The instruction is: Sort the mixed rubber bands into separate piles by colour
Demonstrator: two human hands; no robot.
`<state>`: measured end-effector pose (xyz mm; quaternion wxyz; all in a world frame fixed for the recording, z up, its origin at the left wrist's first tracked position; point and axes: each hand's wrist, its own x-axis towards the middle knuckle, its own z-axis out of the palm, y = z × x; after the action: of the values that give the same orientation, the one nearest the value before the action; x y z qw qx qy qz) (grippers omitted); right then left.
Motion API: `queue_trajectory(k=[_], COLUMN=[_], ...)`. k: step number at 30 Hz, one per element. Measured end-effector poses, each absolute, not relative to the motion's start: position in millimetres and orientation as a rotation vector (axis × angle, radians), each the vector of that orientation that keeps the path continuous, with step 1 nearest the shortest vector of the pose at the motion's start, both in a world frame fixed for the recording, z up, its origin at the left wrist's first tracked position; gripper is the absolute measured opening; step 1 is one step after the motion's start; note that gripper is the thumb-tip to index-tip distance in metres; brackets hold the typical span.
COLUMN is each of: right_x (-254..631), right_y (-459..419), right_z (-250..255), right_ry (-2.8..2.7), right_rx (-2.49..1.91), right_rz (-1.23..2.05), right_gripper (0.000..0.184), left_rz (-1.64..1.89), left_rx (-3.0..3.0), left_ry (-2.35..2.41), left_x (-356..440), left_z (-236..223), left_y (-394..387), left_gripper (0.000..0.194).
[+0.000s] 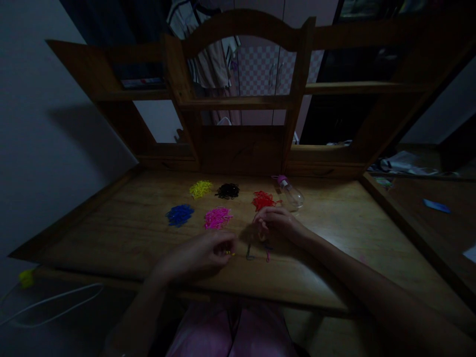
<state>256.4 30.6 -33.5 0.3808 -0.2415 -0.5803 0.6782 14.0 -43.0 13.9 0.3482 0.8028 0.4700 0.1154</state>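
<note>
My left hand (211, 248) is closed, low over the front of the desk, with a small yellow piece (229, 253) at its fingertips. Beside the red pile (263, 200), my right hand (278, 222) has its fingers bent together; whatever they hold cannot be made out. Between and below the hands lie a thin dark hooked piece (249, 254) and a small pink looped piece (267, 256). Beyond them are piles of small slender pieces: pink (217, 217), blue (180, 214), yellow (201, 189) and black (228, 190).
A clear bottle with a purple cap (293, 196) lies behind my right hand on the wooden desk (122, 218). A wooden shelf unit (241, 102) rises along the back edge. At the left front, a white cord (55, 302) hangs below the desk.
</note>
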Motion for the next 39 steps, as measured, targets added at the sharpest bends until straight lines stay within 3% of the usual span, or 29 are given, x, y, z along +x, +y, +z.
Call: queue_trajectory(k=[8,15,28,39], right_x=[256.1,254.0,255.2,256.0], right_y=[29.3,29.6,29.9,32.0], right_z=[-33.7,-35.5,-34.1,-36.8], right_ry=[-1.438,-1.430,-1.420,-1.467], right_rx=[-0.620,-0.632,-0.606,-0.610], right_rz=[1.778,1.774,1.809,1.776], right_gripper=[0.017,0.019,0.018,0.018], left_rz=[0.494,0.471,0.555,0.718], left_rx=[2.160,2.162,2.117,1.822], left_ry=[1.487,1.753,1.738,1.583], left_x=[-54.6,-88.2,-103.4,-114.3], left_z=[45.9,40.5,32.7,24.5], left_y=[39.1,111.3,121.0,120.3], left_gripper=[0.015,0.016,0.016,0.033])
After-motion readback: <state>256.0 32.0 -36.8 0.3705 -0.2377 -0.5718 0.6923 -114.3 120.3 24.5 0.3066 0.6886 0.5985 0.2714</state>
